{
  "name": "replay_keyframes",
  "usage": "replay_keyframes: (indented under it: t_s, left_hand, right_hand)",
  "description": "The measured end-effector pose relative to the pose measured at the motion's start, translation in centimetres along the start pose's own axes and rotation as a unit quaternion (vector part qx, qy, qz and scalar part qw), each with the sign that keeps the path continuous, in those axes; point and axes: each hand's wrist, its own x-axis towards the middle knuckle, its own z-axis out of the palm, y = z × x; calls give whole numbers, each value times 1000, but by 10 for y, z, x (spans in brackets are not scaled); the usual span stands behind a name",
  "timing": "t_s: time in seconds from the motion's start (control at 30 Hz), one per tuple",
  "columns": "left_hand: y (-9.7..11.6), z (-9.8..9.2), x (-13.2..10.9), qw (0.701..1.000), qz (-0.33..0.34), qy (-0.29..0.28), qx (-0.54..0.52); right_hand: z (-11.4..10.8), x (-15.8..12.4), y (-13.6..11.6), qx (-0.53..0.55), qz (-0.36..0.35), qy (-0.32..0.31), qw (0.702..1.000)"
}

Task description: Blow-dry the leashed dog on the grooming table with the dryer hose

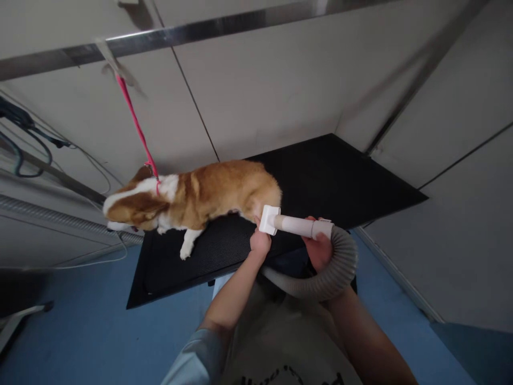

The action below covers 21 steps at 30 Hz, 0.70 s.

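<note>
Right hand (318, 248) is grasping the dryer nozzle (294, 225) at the corgi (208, 195) on the table (340, 176); left hand (259, 241) is hovering beneath, fingers hidden, can't tell

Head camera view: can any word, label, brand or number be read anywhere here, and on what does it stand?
On the shirt, at the bottom edge: dark print, cut off by the frame, not readable.
On the white nozzle in the right hand, the grey hose, the black table and the pink leash: no text shows.
</note>
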Motion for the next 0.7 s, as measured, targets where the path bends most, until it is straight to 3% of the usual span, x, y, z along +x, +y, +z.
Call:
replay_keyframes:
  t_s: [0.2,0.5,0.7]
  left_hand:
    - [-1,-2,0,1000,0,0,5]
    - [-3,-3,-2,1000,3,15,22]
    - [-7,-12,-1,999,36,-8,31]
  right_hand:
    - [-14,5,2,42,25,43,998]
    - [-61,21,21,44,77,89,992]
    - [-66,19,30,64,69,97,991]
